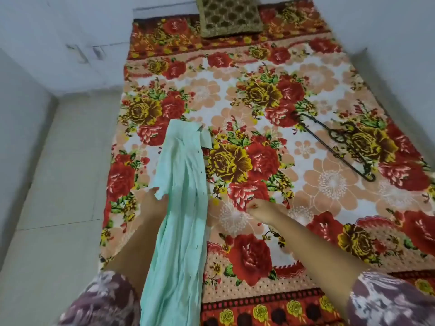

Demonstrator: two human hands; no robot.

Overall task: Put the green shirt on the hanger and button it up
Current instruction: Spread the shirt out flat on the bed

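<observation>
A bed (317, 85) under a red, yellow and peach flowered blanket fills most of the view, with a brown patterned cushion (230, 15) at its head. Pale walls (70, 27) stand behind the bed and along its right side. A light tiled floor (58, 184) runs along its left.

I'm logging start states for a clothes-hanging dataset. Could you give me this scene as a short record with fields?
shirt: pale green crinkled fabric shirt, bunched lengthwise, not on the hanger
hanger: thin black hanger, lying bare on the blanket, apart from the shirt, to its right
left hand: left hand grips the shirt's edge
right hand: right hand low over the blanket, touching neither; finger pose unclear
surface: red and yellow floral blanket
other: olive patterned cushion at the far end
</observation>
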